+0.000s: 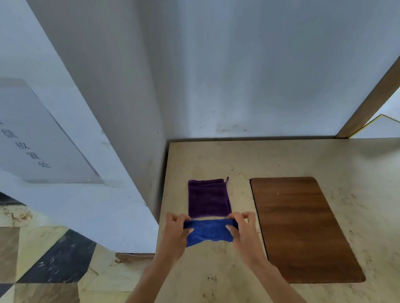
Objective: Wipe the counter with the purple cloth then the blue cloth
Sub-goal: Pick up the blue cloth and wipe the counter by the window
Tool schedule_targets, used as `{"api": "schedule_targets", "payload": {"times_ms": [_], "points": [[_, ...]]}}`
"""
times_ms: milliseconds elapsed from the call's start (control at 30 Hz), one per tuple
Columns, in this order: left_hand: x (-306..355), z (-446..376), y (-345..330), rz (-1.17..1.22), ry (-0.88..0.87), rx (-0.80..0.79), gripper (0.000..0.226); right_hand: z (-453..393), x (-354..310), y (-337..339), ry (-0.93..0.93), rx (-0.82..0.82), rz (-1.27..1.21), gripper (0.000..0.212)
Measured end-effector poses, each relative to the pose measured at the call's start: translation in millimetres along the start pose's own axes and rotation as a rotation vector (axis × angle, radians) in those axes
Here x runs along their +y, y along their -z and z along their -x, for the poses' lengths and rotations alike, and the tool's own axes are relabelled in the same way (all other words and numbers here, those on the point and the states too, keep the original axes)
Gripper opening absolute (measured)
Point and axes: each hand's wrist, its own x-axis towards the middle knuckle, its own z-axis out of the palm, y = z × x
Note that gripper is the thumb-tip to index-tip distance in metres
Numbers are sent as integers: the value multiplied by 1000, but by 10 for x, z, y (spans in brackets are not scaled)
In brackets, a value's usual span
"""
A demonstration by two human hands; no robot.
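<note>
We are counting two cloths, one purple cloth (pixel 208 198) and one blue cloth (pixel 208 232), two hands, and one wooden board (pixel 301 227).

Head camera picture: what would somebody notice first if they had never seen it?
Two hands, the left hand and the right hand, hold a blue cloth stretched between them near the counter's left edge. Just behind it a purple cloth lies flat, and a brown wooden board lies to the right.
</note>
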Motion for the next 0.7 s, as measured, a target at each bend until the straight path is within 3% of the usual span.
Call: {"api": "schedule_targets", "payload": {"times_ms": [367,500,700], "points": [[2110,47,1942,231,-399,268,20,-507,-2077,1710,336,244,-174,17],[2552,299,2298,301,-504,306,29,-417,-2492,2103,426,287,-204,16],[2826,639,2460,411,-595,280,14,-116,-2725,2399,485,309,-227,16]]}}
